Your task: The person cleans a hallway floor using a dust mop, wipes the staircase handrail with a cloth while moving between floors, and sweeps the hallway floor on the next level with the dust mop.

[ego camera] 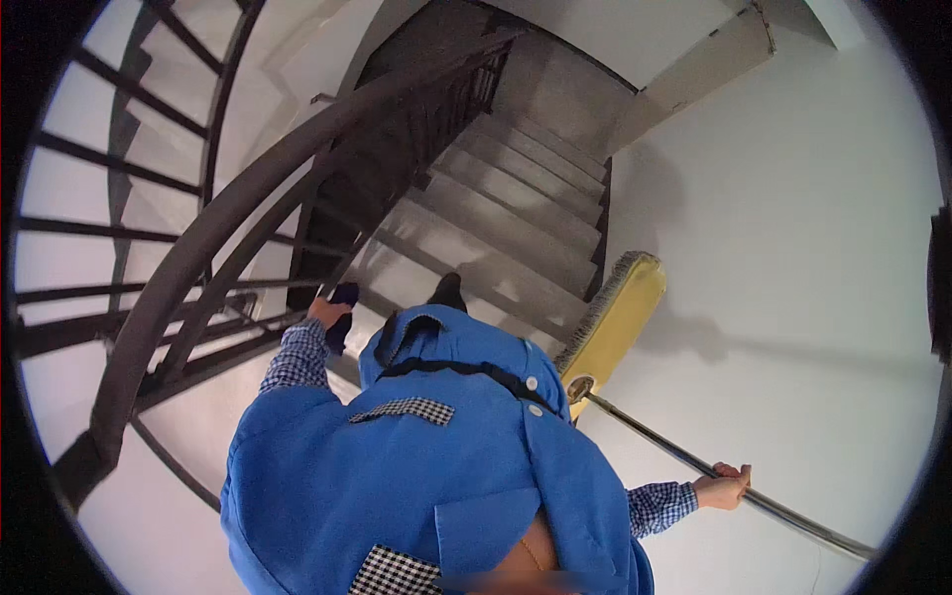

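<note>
My left hand [325,312], at the left by the stair railing, grips a dark cloth [342,316] that hangs from the fingers. On the right, my right hand [723,488] is closed around the metal pole [662,444] of a dust mop. The mop's long yellow head [621,320] is raised on edge beside the white wall, its grey fringe facing the stairs. The pole joins the head through an oval opening in the yellow backing. My blue jacket with checked trim hides the near end of the head and part of the steps.
Concrete stairs [513,216] descend ahead to a landing [565,89]. A dark handrail [245,178] with metal bars curves along the left side. The white wall [788,245] bounds the right. One dark shoe [448,291] shows on an upper step.
</note>
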The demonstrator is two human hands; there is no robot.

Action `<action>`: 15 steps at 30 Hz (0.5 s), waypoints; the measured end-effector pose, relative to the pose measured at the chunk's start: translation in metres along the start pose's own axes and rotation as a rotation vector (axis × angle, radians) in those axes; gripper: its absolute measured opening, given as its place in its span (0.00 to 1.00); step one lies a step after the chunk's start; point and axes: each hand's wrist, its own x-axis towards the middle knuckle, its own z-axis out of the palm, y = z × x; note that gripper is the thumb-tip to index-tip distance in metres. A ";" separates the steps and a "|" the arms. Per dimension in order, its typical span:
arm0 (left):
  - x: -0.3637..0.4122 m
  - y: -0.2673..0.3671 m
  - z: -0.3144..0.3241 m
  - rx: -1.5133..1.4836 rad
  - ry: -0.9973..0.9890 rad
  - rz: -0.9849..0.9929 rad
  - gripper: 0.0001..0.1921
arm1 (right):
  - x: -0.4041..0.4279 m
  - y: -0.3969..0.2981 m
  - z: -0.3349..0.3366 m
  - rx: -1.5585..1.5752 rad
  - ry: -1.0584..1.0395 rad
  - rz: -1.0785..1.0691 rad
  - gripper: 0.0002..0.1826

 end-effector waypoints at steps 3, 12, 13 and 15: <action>0.014 0.020 0.007 -0.005 0.100 0.064 0.33 | 0.010 0.020 -0.013 0.007 -0.015 -0.019 0.08; -0.036 0.194 -0.013 -1.419 -0.456 0.175 0.23 | 0.005 0.022 0.047 0.029 -0.123 0.047 0.09; -0.024 0.202 -0.013 -1.555 -0.612 0.297 0.24 | 0.008 0.027 0.056 0.050 -0.122 0.038 0.09; -0.003 0.224 -0.001 -1.693 -0.785 0.434 0.25 | 0.013 0.048 0.070 0.014 -0.189 0.116 0.08</action>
